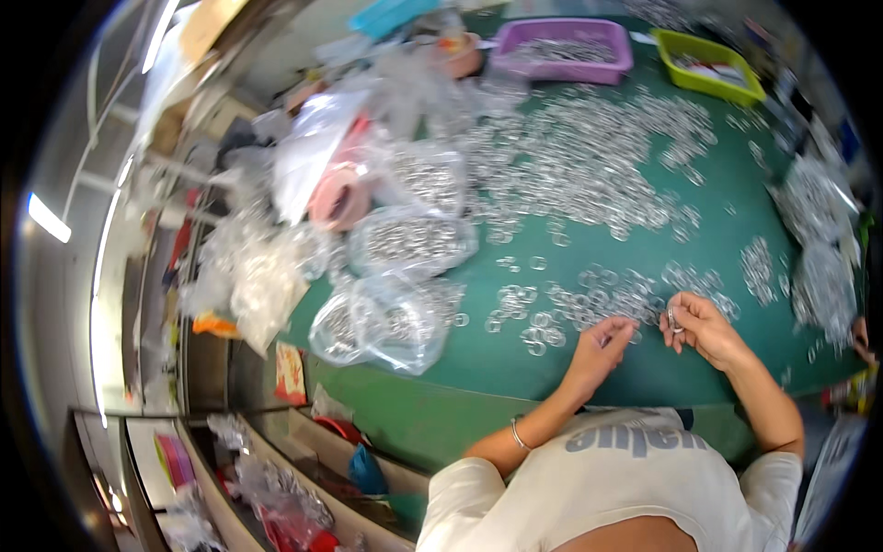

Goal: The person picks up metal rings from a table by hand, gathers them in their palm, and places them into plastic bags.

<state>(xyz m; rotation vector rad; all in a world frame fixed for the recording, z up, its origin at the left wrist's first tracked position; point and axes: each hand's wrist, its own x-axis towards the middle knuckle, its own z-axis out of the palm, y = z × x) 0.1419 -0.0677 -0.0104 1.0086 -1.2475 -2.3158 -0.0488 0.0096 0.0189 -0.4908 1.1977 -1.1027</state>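
Note:
Small silver metal rings lie in a loose cluster (602, 296) at the near side of the green table, just beyond my hands. My right hand (704, 329) is closed, with a ring (674, 319) held between thumb and fingers. To its left, my left hand (600, 351) has its fingertips pinched together over the near edge of the cluster. Whatever sits in that pinch is too small to make out. The two hands are apart, with a narrow gap between them. A bracelet (519, 433) circles my left wrist.
A wide spread of rings (589, 156) covers the table farther back. Clear bags of rings (414, 241) stand at the left, other bags (825, 285) at the right edge. A purple basket (498, 64) and a yellow-green basket (706, 90) stand at the back. Below left are open drawers (317, 465).

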